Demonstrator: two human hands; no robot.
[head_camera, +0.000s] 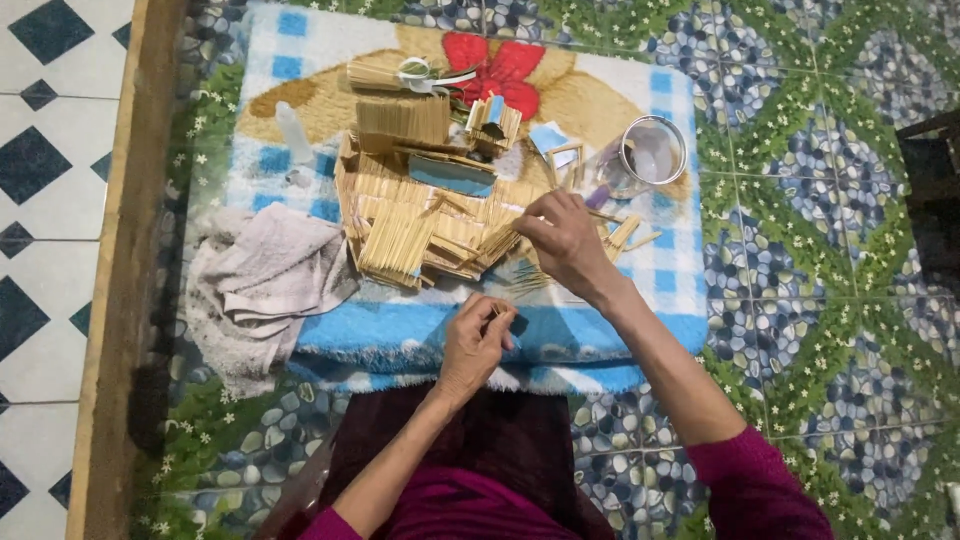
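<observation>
Seen from above, a person in magenta sleeves sits on a pebble-and-flower patterned floor (800, 300) before one blue-and-white checked mat (620, 330) with a tan shape and a red flower on it.

The left hand (475, 345), at about 6 o'clock of the mat, has its fingers (500, 318) curled shut around a thin pale stick (497, 310). The right hand (565, 240), near the mat's centre, has its fingers pinched closed on loose sticks (625, 232) at the right edge of the model.

That one model (430, 215), a low house-like structure of pale wooden sticks with a blue panel on top, stands at the mat's middle, touching the right hand.

At 12 o'clock lies one tied bundle of sticks (385, 75), beside a pair of scissors with white handles (430, 75). At 2 o'clock stands one clear round jar (650, 150), open mouth up; its label cannot be made out. Between jar and model lies one small blue card piece (553, 138). At 10 o'clock lies one small clear bottle (292, 130). One crumpled grey cloth (255, 285) lies at 8 o'clock, overlapping the mat's edge. A wooden strip (125, 270) runs along the far left beside white tiles with dark diamonds.
</observation>
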